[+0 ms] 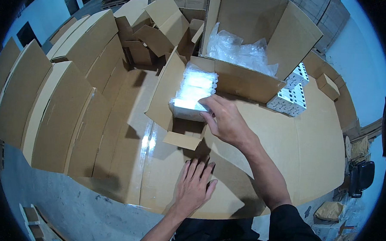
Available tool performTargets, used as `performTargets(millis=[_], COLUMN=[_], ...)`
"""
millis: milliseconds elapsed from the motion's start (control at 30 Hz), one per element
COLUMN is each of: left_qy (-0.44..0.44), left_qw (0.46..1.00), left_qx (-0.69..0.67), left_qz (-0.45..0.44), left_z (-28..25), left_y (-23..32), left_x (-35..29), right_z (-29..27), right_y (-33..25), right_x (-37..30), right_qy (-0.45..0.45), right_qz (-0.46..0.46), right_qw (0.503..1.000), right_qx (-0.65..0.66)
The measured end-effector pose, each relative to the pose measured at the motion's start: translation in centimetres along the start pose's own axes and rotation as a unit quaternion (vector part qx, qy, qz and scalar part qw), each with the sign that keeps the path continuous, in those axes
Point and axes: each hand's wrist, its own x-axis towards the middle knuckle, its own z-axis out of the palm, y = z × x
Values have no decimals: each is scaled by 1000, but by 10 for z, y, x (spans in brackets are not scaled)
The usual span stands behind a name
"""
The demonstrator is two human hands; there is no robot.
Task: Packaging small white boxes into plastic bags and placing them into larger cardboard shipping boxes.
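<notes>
A small open cardboard box stands in front of me, its flaps folded outward. Inside it is a row of items in clear plastic wrap, glossy and bright under the light; what they contain I cannot make out. Thumb and fingers of my right hand pinch the nearest wrapped packet at its right end, above a gap at the box's near side. My left hand lies flat on the cardboard-covered table, fingers spread, just short of the box's front flap, holding nothing.
Behind the small box rises a large open carton with crumpled clear plastic inside. White patterned boxes are stacked at its right. Several folded cartons stand along the left. A small brown box sits far right.
</notes>
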Motion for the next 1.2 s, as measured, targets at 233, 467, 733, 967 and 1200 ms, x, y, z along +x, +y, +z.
performTargets(millis=[233, 467, 733, 967, 1200], left_qy=[10, 12, 6, -20, -27], left_qw=[1000, 1000, 1000, 998, 995], left_qx=[5, 4, 14, 41, 21], left_qz=[2, 0, 0, 36, 96], left_z=[0, 0, 2, 10, 44], left_y=[1, 2, 3, 13, 18], left_x=[1, 2, 1, 24, 99], right_z=[16, 26, 15, -13, -72], right_y=[2, 9, 1, 36, 85], right_x=[-5, -8, -22, -75, -125], right_qy=[31, 54, 46, 47, 90], right_qz=[-18, 5, 30, 67, 102], right_qw=[998, 997, 998, 996, 991], right_qx=[-46, -62, -37, 45, 4])
